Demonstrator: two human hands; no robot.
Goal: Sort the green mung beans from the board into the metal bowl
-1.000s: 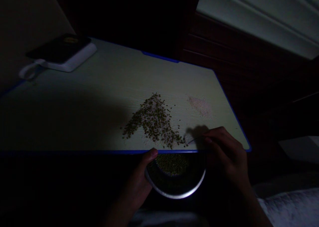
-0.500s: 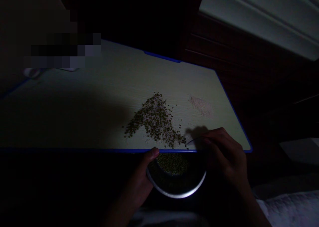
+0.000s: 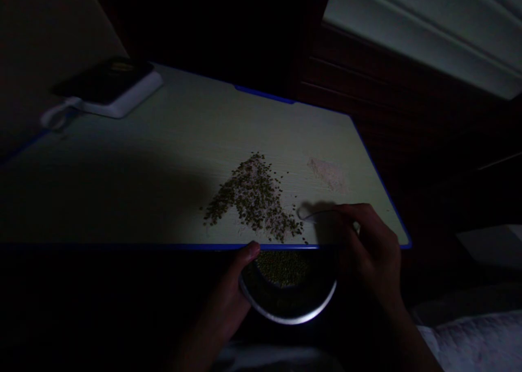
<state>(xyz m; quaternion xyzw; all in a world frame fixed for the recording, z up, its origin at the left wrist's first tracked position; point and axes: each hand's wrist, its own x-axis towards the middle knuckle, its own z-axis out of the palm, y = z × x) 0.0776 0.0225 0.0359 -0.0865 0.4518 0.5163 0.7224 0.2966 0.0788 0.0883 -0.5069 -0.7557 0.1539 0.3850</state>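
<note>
White box [image 3: 132, 97] at far left, dark top, yellowish mark, pale strap [image 3: 57, 113] looped off side. Pale ridged panel [image 3: 420, 37] upper right, dark reddish wood [image 3: 346, 97] alongside. Light quilted cloth [image 3: 481, 339] lower right.

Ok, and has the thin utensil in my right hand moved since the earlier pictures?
Yes, the thin utensil in your right hand has shifted: its tip is now farther from the near blue edge of the board.

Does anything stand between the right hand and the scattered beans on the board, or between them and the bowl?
Nothing visible blocks the right hand from the scattered beans; its thin tool points toward them. Between beans and bowl runs the board's blue edge, the left hand touching it.
</note>
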